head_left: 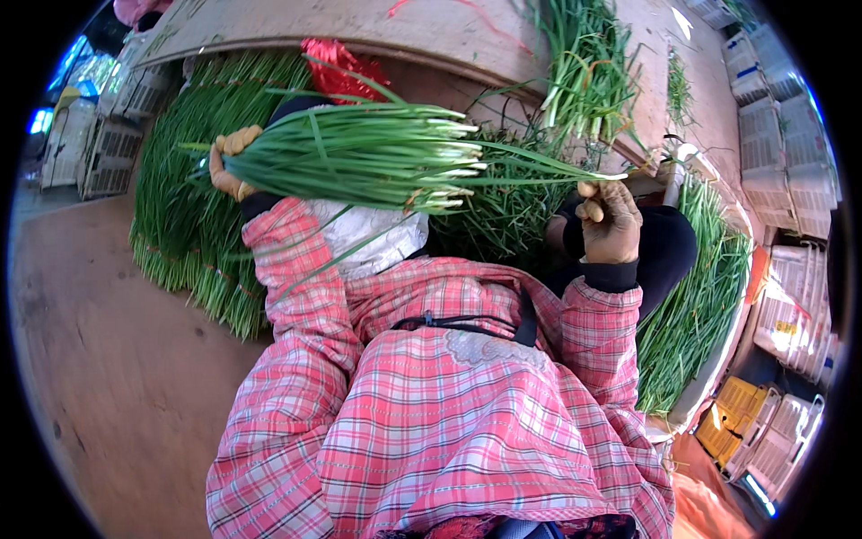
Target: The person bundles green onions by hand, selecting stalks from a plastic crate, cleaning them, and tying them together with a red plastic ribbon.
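Note:
My left hand (235, 160) is closed round the leafy end of a thick bunch of green chives (368, 153). The bunch lies sideways above my lap, pale cut ends pointing right. A few chive stalks (539, 163) stick out of it to the right, and the fingertips of my right hand (612, 225) pinch their far ends. Beneath the bunch is white cloth or plastic (368, 238) over my leg. Between my legs lies a dark heap of loose leaves (512, 216).
Stacked chive bundles (193, 189) stand at my left. A white-rimmed basket (741, 220) of chives sits at my right. Ahead, a wooden board (431, 27) bears loose chives (584, 72); red plastic (341, 70) lies by its edge. White crates (772, 153) and a yellow crate (732, 418) line the right side.

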{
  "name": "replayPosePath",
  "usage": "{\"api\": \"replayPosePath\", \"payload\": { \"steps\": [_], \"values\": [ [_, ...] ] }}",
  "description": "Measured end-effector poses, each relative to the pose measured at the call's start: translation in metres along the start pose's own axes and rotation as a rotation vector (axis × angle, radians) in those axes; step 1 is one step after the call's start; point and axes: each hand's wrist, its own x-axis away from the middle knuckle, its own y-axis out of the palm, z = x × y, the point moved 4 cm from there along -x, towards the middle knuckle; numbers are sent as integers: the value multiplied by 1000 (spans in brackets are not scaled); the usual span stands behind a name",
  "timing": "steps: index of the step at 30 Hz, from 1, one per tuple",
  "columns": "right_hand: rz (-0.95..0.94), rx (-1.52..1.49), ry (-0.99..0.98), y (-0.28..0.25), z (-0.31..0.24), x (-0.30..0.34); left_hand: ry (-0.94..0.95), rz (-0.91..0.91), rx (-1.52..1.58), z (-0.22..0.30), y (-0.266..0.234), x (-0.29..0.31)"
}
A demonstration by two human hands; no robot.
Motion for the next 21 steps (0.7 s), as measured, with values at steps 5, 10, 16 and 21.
{"api": "replayPosePath", "payload": {
  "steps": [5, 10, 16, 21],
  "values": [
    [-31, -264, -195, 8, -44, -15, -62, -50, -48, 3, -4, -3],
    [-57, -374, -450, 63, -70, -39, 46, 83, -158, -15, 12, 0],
    [-247, -11, -226, 198, 5, -19, 13, -114, -296, -33, 23, -3],
    [-163, 682, -345, 156, 79, -17, 58, -172, -290, -37, 27, 0]
  ]
}}
